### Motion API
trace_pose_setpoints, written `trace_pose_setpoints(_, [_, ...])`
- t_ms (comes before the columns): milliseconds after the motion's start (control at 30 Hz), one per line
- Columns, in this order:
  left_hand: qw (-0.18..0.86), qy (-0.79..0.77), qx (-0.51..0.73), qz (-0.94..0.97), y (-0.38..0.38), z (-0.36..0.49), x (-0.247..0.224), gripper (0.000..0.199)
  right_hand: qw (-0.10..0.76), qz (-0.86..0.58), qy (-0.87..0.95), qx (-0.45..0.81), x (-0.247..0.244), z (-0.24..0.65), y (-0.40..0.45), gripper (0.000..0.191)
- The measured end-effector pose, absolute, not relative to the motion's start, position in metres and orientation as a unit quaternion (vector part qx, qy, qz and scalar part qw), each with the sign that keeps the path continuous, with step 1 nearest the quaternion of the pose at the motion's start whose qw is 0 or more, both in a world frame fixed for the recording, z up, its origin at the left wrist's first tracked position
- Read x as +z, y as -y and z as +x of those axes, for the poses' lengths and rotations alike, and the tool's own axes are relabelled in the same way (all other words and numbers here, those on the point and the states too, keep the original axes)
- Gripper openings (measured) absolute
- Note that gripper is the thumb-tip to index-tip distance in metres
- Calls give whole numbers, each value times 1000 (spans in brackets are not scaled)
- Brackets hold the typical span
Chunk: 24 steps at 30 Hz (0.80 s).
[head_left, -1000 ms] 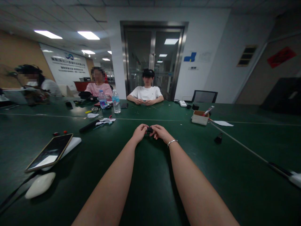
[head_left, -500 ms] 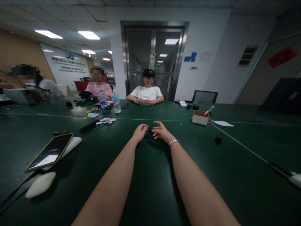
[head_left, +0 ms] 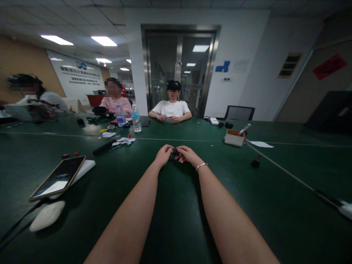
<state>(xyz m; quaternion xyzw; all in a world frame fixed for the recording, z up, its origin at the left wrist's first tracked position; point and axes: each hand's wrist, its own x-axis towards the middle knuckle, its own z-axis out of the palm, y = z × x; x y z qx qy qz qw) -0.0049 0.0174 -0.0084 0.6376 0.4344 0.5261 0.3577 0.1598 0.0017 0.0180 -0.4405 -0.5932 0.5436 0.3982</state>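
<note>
A small black object [head_left: 175, 151] sits between the 2 hands, in front of the person and over the tabletop [head_left: 176, 205]; whether it touches the surface below, I cannot tell. The left hand [head_left: 164, 155] is nearly closed, thumb and fingertips pinching the object's left end. The right hand [head_left: 189, 156] has its thumb and forefinger closed on the right end, the other fingers loosely curled beneath.

The piece looks light and probably stiff, likely hard plastic, though that is a guess from its size and dark look. Being so small, it could slip if squeezed off-centre; its 2 opposite ends seem the best places to hold, with fingertips only. Nothing marks it as fragile.

Its shape, any seam and whether it is 1 piece or 2 are lost in darkness and behind fingers. At left, the phone [head_left: 59, 178] partly covers a white object [head_left: 85, 171]; at far right, a white device [head_left: 345, 209] is cut off by the edge.
</note>
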Motion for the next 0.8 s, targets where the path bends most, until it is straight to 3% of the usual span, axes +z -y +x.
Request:
trace_pose_setpoints(133, [356,-444,530,629,-17,-6,-8,16,431,-403,598,542,20,162,2,55])
trace_pose_setpoints(333, [357,-447,528,627,-18,-6,-8,16,392,-447,593,543,19,159,1,22])
trace_pose_setpoints(467, [352,-445,534,627,-19,-6,-9,17,425,-423,584,547,18,159,0,42])
trace_pose_setpoints(633, [365,-432,542,621,-16,-4,-6,14,402,-441,589,546,19,160,0,25])
trace_pose_setpoints(800, [375,-430,547,613,-15,-3,-5,14,447,-412,584,538,19,162,1,51])
